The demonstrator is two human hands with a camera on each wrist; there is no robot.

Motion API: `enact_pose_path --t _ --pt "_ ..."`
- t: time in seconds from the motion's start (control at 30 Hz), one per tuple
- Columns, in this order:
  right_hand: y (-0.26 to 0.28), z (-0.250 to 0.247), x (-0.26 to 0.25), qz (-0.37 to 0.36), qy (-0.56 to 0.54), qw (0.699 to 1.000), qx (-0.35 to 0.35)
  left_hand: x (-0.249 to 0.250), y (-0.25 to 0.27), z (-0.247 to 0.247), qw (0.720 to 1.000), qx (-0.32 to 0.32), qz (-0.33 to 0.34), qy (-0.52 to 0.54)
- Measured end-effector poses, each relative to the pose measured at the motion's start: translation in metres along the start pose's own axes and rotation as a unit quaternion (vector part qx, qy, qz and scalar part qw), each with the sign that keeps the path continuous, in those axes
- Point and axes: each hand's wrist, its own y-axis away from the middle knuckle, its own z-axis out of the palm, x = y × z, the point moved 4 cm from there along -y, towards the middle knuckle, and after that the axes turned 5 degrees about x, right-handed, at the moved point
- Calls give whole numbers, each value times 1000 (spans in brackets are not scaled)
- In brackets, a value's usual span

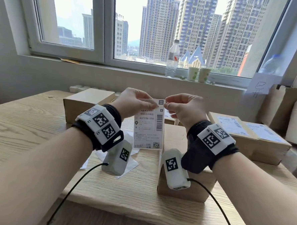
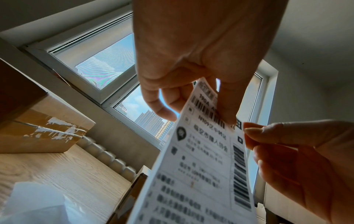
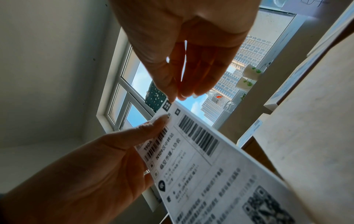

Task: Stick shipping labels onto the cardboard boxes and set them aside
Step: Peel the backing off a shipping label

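Observation:
A white shipping label with barcodes and a QR code hangs upright in the air above the wooden table. My left hand pinches its top edge between thumb and fingers; in the left wrist view that hand grips the label. My right hand pinches the label's top right corner with its fingertips. Below my right wrist a plain cardboard box stands on the table. Another unlabelled box sits at the back left.
Two boxes carrying labels lie at the right. White backing sheets are scattered under my left wrist. A water bottle and two paper cups stand on the windowsill. Larger cartons lean at the far right.

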Motion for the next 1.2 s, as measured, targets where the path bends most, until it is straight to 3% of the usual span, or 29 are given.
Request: enact_pose_path --t 0.33,0.7,0.77,0.87,0.93,1.07,1.2 --pt "1 2 2 9 17 1000 -10 0 1 1 1000 3 11 -7" --pt "0 0 -11 -59 127 990 6 13 10 4 994 9 81 -73" --pt "0 0 -13 -67 134 989 5 14 11 0 998 22 49 -46" --pt "1 1 -11 -65 121 991 -8 5 12 -8 992 23 -81 95" --pt "2 2 -10 -58 106 993 -14 2 13 -10 988 15 -106 108" --pt "3 5 -10 -56 89 994 -24 3 14 -6 999 -14 -42 -6" --pt "4 7 -11 -52 81 995 -33 5 15 -1 1000 -22 -15 -12"
